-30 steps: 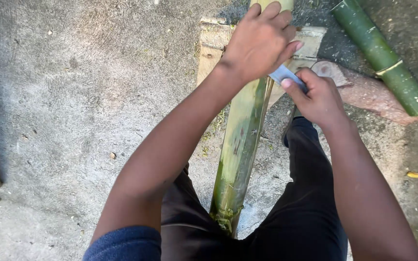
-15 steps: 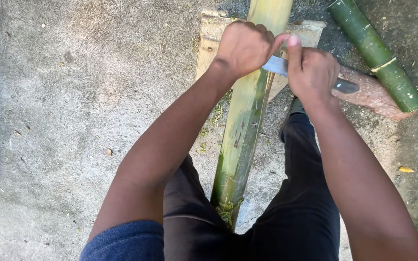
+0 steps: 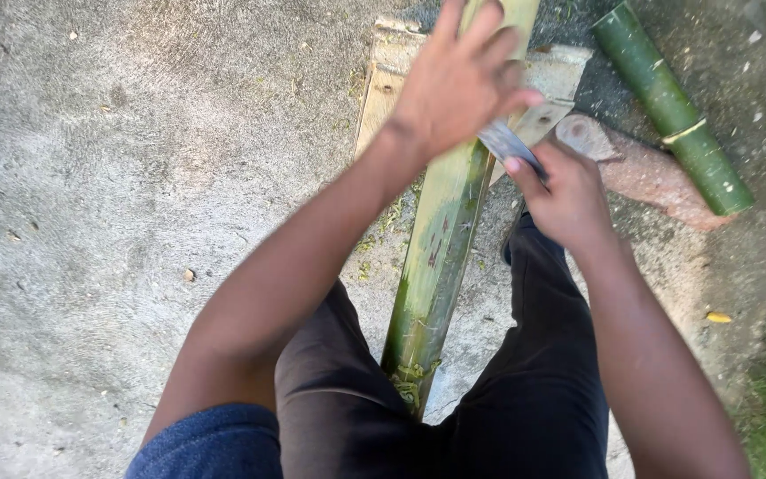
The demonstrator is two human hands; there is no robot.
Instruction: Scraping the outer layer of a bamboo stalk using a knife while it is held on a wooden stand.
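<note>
While wide bare grey concrete ground [image 3: 135, 177] lies open on your left, the long pale green bamboo pole [image 3: 441, 239] runs from between your legs up over a pale wooden block [image 3: 387, 80]. Your left hand [image 3: 463, 84] lies spread, fingers splayed, on the pole and hides the far end of the grey metal blade [image 3: 509, 144]. Your right hand [image 3: 565, 191] is clamped on its handle, which you cannot see. Further right, a short dark green bamboo section [image 3: 671, 111] lies beside a reddish stone [image 3: 658, 177].
</note>
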